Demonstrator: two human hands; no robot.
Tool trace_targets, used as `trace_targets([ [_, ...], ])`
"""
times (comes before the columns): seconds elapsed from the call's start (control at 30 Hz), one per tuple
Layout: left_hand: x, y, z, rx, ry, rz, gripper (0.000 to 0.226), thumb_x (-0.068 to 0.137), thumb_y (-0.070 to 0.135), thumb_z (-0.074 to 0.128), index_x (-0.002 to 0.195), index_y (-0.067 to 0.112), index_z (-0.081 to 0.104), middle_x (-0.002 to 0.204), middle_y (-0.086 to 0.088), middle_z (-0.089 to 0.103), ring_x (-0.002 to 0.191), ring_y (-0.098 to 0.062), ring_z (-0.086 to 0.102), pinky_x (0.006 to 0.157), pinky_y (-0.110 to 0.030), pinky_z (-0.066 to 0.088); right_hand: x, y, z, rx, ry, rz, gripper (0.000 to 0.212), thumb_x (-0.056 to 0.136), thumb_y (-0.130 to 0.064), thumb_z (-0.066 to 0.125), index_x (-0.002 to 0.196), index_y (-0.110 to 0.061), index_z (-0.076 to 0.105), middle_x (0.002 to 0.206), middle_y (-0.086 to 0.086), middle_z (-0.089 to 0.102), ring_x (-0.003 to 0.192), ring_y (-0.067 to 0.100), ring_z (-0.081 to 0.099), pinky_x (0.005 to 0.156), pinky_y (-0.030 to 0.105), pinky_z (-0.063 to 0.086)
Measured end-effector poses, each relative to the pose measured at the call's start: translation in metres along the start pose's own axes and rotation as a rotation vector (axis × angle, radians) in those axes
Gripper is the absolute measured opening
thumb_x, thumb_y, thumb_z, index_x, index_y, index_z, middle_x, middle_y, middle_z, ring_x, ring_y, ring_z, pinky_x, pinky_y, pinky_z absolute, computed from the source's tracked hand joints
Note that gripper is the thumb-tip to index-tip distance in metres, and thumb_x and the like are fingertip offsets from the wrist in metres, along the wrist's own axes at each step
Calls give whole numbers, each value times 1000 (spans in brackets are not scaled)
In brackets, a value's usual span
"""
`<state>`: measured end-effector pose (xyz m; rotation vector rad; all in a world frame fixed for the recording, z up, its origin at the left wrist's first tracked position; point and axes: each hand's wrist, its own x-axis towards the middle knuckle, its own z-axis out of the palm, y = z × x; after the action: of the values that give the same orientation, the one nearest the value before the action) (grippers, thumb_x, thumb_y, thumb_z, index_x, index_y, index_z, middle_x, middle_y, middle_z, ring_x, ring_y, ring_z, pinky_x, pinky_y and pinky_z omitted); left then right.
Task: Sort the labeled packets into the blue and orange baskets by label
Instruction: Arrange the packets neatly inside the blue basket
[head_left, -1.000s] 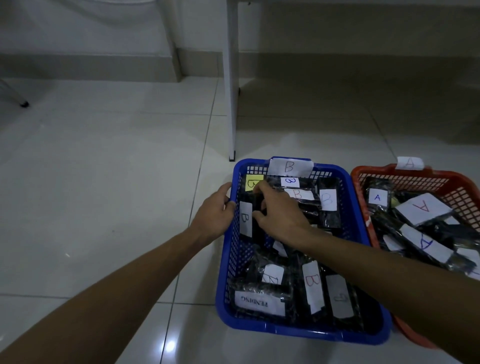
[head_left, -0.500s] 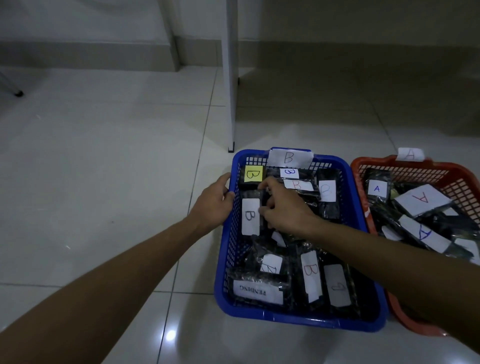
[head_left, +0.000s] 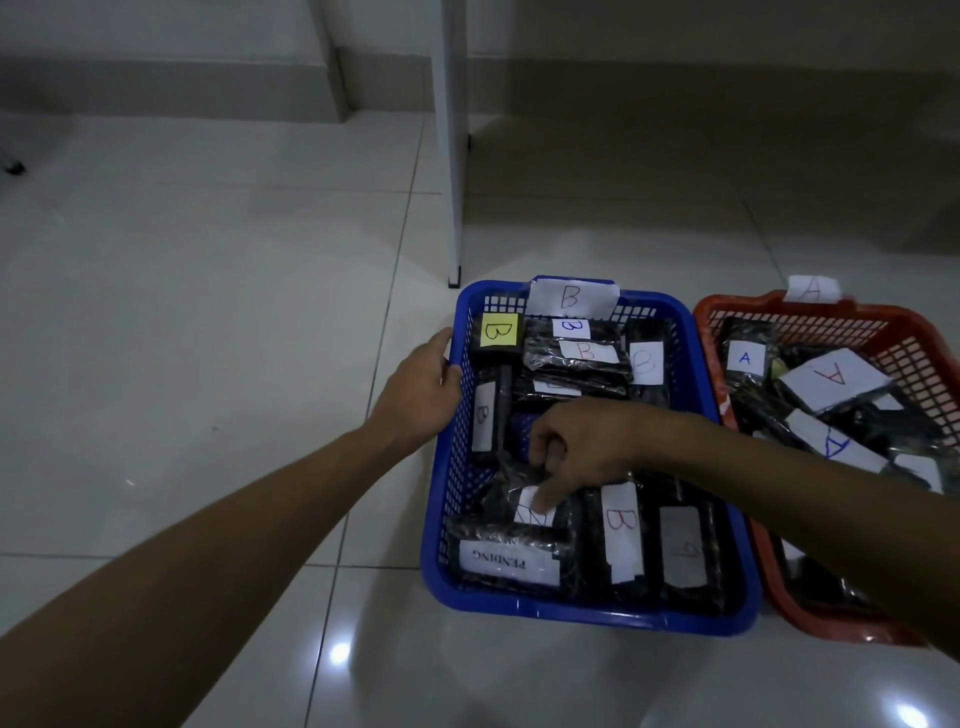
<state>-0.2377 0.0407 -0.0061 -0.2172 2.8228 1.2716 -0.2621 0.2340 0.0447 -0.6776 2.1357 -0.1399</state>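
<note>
Blue slotted plastic basket tagged B at 6 o'clock, packed with black labelled packets. Orange mesh basket tagged A at 3 o'clock. Left hand wrapped on blue rim, likely steadying. Right hand curled, fingertip pressed on white-labelled black packet; no grip seen.

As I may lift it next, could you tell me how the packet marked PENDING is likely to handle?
The PENDING packet looks wrapped in crinkled glossy film, so probably slippery and somewhat floppy. It is small, so likely light. Neighbouring packets press against it in the blue basket, so it may drag them.

Floor left free; baskets packed.
</note>
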Motion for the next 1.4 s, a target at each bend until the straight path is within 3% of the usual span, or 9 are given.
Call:
trace_targets([
  [0.23,-3,12,9,317,102,33,55,95,12,51,145,16,29,130,-13,38,116,-26,44,89,-41,51,-4,16,-7,366,-42,-130,35,80,-27,81,111,-21,66,105,0,70,93,15,67,82,28,54],
  [0.5,-1,15,17,485,139,144,62,90,16,54,147,14,31,142,-11,33,124,-28,33,96,-41,40,-22,56,-37,954,345,-17,29,88,-22,70,114,-16,61,111,9,69,101,25,68,88,39,58],
  [0.67,7,20,23,427,158,129,52,94,16,48,144,12,34,139,-12,35,122,-29,33,97,-42,41,-10,64,-45,1293,719,121,13,95,-15,65,90,-8,55,99,15,65,77,20,67,57,27,61],
  [0.83,9,18,22,314,155,138,57,89,4,51,143,12,35,138,-13,34,124,-28,30,99,-40,40,24,78,-42,816,784,370,39,93,-40,64,107,-5,57,99,12,70,56,20,71,44,24,50],
  [0.93,6,13,20,280,159,156,62,86,-2,53,144,11,35,138,-13,34,124,-27,31,100,-38,38,24,88,-42,221,908,385,51,88,-58,62,106,-10,57,95,7,66,79,23,65,65,29,47],
  [1.07,6,10,20,239,193,175,60,86,-4,52,142,8,36,135,-14,37,122,-27,34,100,-36,36,7,72,-35,-26,1019,263,50,90,-64,52,112,-19,52,105,2,55,88,20,58,73,35,52],
  [1.2,7,12,22,238,200,153,60,85,-4,54,142,9,37,136,-14,37,124,-27,33,102,-38,35,-12,32,-13,59,605,-260,36,87,-63,59,100,-29,59,91,-14,62,81,5,59,75,35,55],
  [1.3,4,11,22,253,202,175,61,84,-5,54,141,9,38,136,-14,37,124,-27,34,103,-38,36,-14,5,9,-96,170,-300,50,75,-73,66,97,-28,66,83,-14,67,74,4,61,67,28,52],
  [1.4,1,10,21,246,192,208,62,83,-8,52,141,8,39,136,-14,38,123,-28,34,104,-38,36,-9,-8,29,-234,29,-288,55,70,-72,71,97,-24,66,84,-10,68,73,7,60,61,25,46],
])
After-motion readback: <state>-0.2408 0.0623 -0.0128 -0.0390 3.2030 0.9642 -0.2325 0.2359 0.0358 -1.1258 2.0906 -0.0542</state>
